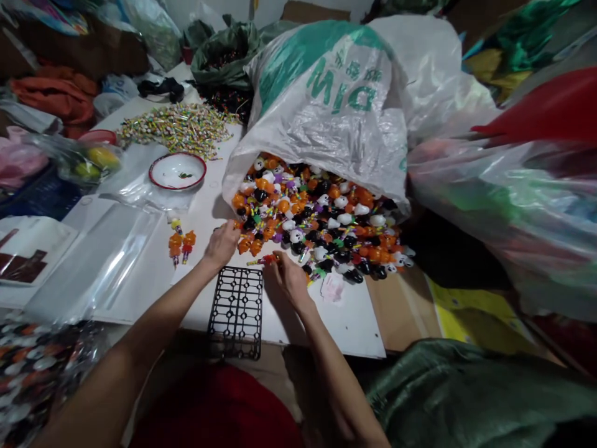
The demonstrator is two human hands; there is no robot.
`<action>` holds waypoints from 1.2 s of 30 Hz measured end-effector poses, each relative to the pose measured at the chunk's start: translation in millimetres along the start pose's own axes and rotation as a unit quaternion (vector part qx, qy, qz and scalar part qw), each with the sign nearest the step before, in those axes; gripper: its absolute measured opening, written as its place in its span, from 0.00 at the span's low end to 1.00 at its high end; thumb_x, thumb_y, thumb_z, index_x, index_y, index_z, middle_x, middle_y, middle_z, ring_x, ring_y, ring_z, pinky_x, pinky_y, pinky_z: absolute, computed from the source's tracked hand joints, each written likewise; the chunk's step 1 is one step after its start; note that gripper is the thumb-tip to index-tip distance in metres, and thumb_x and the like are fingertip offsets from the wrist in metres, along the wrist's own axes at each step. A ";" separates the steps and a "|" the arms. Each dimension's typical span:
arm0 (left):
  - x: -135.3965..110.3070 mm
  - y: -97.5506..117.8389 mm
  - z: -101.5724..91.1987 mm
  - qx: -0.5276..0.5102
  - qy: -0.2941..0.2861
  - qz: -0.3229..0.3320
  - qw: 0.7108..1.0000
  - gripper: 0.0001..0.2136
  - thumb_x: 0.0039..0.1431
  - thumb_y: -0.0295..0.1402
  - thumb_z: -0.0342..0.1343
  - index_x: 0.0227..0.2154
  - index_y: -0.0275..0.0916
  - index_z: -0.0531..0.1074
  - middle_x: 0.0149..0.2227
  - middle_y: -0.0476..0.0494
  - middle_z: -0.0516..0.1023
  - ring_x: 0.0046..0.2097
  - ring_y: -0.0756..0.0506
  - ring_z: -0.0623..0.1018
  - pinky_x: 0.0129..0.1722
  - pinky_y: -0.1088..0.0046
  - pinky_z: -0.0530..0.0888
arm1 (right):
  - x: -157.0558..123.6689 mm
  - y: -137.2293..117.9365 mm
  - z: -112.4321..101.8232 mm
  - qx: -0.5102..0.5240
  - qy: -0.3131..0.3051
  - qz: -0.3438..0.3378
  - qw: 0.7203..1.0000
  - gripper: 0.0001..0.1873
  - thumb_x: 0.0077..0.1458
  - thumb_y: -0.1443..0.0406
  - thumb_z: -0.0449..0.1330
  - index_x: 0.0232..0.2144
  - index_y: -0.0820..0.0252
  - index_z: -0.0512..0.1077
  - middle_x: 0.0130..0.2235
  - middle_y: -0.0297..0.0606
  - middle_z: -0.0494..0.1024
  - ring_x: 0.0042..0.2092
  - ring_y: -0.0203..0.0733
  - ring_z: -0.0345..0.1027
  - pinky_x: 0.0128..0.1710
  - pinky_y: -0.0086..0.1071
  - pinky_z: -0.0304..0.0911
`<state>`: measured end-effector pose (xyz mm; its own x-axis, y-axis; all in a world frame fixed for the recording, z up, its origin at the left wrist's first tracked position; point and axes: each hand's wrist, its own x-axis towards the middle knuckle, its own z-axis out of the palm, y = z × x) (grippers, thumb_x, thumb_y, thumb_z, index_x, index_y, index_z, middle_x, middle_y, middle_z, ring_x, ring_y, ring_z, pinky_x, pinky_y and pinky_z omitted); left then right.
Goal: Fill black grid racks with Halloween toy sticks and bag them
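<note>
My left hand (224, 244) is closed at the left edge of the toy pile, its fingertips around a small orange toy (237, 226) that is mostly hidden. Just right of it, my right hand (290, 278) pinches a slim candy-filled toy tube (262, 261) with a red-orange top, low over the white table. Between my forearms lies a black plastic grid rack (237, 308), overhanging the table's front edge. Beyond both hands spreads a heap of small Halloween toys (321, 214) in orange, black and white, spilling from a big white woven sack (321, 127).
A few orange-topped toy tubes (181, 244) lie left of my left hand. Further left are clear plastic sheets (100, 267) and a red-rimmed white bowl (178, 172). Behind sits a pile of candy-filled tubes (175, 127). Stuffed plastic bags (508, 211) crowd the right.
</note>
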<state>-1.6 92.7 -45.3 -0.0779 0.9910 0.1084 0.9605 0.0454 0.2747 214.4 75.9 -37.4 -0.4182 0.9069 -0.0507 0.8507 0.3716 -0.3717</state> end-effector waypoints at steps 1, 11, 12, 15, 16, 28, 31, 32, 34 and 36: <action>-12.1 -4.2 -4.6 -0.017 0.019 -0.016 1.000 0.12 0.64 0.26 0.49 0.43 0.37 0.76 0.46 0.37 0.73 0.47 0.42 0.76 0.47 0.67 0.72 | 7.6 -5.2 0.1 0.001 -0.007 0.018 1.000 0.18 0.69 0.61 0.47 0.56 0.59 0.66 0.43 0.43 0.81 0.42 0.43 0.75 0.37 0.30 0.60; -96.6 -29.7 -18.2 -0.009 -0.057 -0.185 0.981 0.11 0.60 0.21 0.47 0.35 0.34 0.75 0.36 0.31 0.79 0.47 0.36 0.78 0.46 0.62 0.71 | -3.9 -25.8 4.8 -0.151 -0.102 0.037 0.983 0.18 0.71 0.58 0.45 0.48 0.58 0.72 0.44 0.47 0.78 0.44 0.46 0.74 0.36 0.31 0.59; -96.2 -29.4 -17.5 -0.015 -0.057 -0.186 0.981 0.11 0.60 0.20 0.47 0.35 0.34 0.75 0.36 0.31 0.79 0.47 0.36 0.78 0.45 0.62 0.71 | -7.4 -23.6 4.8 -0.148 -0.099 0.040 0.983 0.18 0.71 0.57 0.45 0.50 0.56 0.71 0.44 0.45 0.78 0.44 0.46 0.74 0.36 0.31 0.58; -90.4 -27.3 -14.8 -0.061 -0.058 -0.185 0.979 0.08 0.60 0.25 0.52 0.38 0.35 0.75 0.36 0.36 0.81 0.41 0.40 0.80 0.40 0.68 0.72 | -11.4 -17.9 5.0 -0.119 -0.092 0.034 0.988 0.17 0.71 0.56 0.46 0.52 0.52 0.70 0.44 0.41 0.77 0.44 0.43 0.73 0.36 0.30 0.57; -87.9 -26.4 -12.6 -0.108 -0.047 -0.190 0.975 0.08 0.60 0.28 0.54 0.40 0.35 0.75 0.35 0.38 0.81 0.39 0.42 0.80 0.38 0.69 0.73 | -11.5 -16.5 5.6 -0.107 -0.088 0.033 0.990 0.17 0.70 0.56 0.46 0.51 0.52 0.71 0.44 0.41 0.77 0.44 0.42 0.73 0.36 0.30 0.57; -91.2 -14.9 20.9 -0.221 -0.022 -0.193 0.956 0.10 0.62 0.37 0.55 0.41 0.36 0.74 0.33 0.39 0.81 0.39 0.41 0.80 0.37 0.70 0.72 | -11.8 3.2 22.1 0.243 0.074 0.082 0.964 0.17 0.58 0.55 0.58 0.45 0.59 0.70 0.33 0.36 0.76 0.31 0.39 0.67 0.31 0.30 0.57; -88.5 -13.0 16.0 -0.187 -0.043 -0.153 0.969 0.07 0.61 0.31 0.55 0.41 0.37 0.72 0.35 0.39 0.80 0.40 0.40 0.79 0.38 0.68 0.71 | -14.3 -0.8 17.9 0.441 0.121 0.064 0.887 0.32 0.49 0.53 0.65 0.54 0.58 0.66 0.34 0.33 0.76 0.30 0.37 0.66 0.31 0.30 0.62; -86.1 -11.4 15.2 -0.178 -0.051 -0.139 0.973 0.06 0.60 0.28 0.54 0.40 0.37 0.71 0.35 0.39 0.79 0.40 0.41 0.79 0.39 0.68 0.71 | -15.2 -4.7 20.0 0.477 0.121 0.054 0.869 0.33 0.48 0.54 0.66 0.54 0.58 0.66 0.35 0.34 0.77 0.31 0.37 0.67 0.32 0.30 0.63; -79.7 -7.6 15.3 -0.162 -0.065 -0.111 0.978 0.07 0.59 0.24 0.52 0.39 0.38 0.71 0.37 0.39 0.79 0.41 0.41 0.78 0.40 0.68 0.71 | -16.0 -14.3 31.3 0.502 0.090 0.050 0.859 0.27 0.47 0.54 0.66 0.48 0.59 0.72 0.35 0.35 0.77 0.33 0.38 0.69 0.35 0.32 0.66; -72.0 -4.8 16.3 -0.151 -0.077 -0.089 0.981 0.08 0.59 0.22 0.50 0.38 0.38 0.70 0.38 0.39 0.78 0.42 0.42 0.78 0.41 0.69 0.70 | -14.1 -22.8 47.8 0.484 0.058 0.075 0.870 0.20 0.47 0.52 0.64 0.36 0.62 0.75 0.30 0.36 0.77 0.32 0.41 0.70 0.36 0.34 0.66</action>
<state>3.7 23.2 -70.0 -0.1739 0.9791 -0.1056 0.8099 0.2032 0.5502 185.6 45.1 -72.5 -0.2425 0.9656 -0.0937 0.2040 -0.0436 -0.9780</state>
